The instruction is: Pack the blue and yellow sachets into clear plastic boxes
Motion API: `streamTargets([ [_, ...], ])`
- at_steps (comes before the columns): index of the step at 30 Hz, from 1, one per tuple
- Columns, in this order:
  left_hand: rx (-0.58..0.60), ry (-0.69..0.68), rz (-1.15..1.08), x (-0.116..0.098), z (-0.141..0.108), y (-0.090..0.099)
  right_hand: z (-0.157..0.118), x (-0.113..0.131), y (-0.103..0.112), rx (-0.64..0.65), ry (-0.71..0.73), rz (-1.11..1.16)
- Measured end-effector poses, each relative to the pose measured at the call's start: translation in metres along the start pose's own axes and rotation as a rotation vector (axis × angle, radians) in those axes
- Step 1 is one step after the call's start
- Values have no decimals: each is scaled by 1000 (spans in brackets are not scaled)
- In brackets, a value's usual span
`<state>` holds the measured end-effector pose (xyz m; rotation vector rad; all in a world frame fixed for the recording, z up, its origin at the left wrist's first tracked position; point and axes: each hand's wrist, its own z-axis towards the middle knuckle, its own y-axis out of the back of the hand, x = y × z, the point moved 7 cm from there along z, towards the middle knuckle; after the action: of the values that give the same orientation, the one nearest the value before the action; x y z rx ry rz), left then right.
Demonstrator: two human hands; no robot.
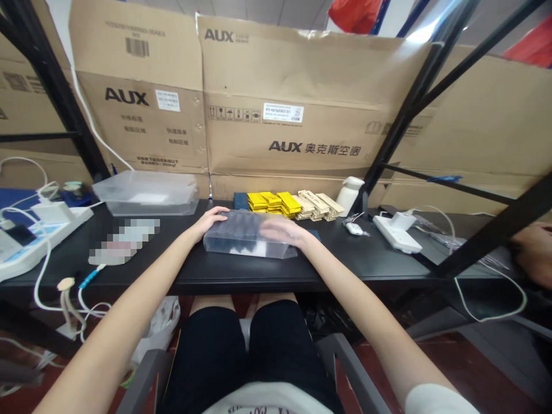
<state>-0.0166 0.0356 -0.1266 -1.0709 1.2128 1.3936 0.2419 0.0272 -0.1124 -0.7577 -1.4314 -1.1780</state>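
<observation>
A clear plastic box lies near the front edge of the black table, with several dark rolled or folded pieces and something white in it. My left hand is closed on the box's left end, fingers over its far rim. At the right end, my right hand shows through the clear plastic, fingers pointing left; they are blurred, and whether they grip anything is unclear. Just behind the box are stacked yellow packets and cream packets.
An upturned-looking clear bin stands at the back left. Power strips with white cables flank the work area. A white bottle and keys sit at the right. Cardboard walls the back; another person's hand shows far right.
</observation>
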Motion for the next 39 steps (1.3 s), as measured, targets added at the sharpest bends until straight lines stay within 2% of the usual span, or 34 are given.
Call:
streamTargets([
  [2, -30, 4, -4, 2, 3, 4, 4, -5, -3, 76, -30, 90],
  [4, -49, 7, -7, 4, 5, 6, 9, -9, -2, 96, -46, 173],
  [11, -71, 1, 4, 6, 5, 8, 17, -20, 25, -75, -35, 298],
  [16, -82, 12, 8, 3, 5, 11, 21, -19, 46, -177, -28, 209],
  [22, -113, 60, -39, 4, 4, 17, 17, -21, 72, -301, 16, -75],
  [24, -130, 81, -69, 6, 3, 21, 13, -21, 81, -270, 16, -161],
  [28, -192, 133, -117, 9, 1, 30, 5, -26, 93, -90, -40, -269],
  [30, -217, 156, -130, 9, 0, 33, 3, -28, 97, -38, -45, -294],
  [35, -229, 182, -154, 6, -4, 31, 9, -35, 99, -55, -5, -280],
  [39, -233, 190, -164, 4, -7, 28, 13, -33, 91, -87, 33, -211],
])
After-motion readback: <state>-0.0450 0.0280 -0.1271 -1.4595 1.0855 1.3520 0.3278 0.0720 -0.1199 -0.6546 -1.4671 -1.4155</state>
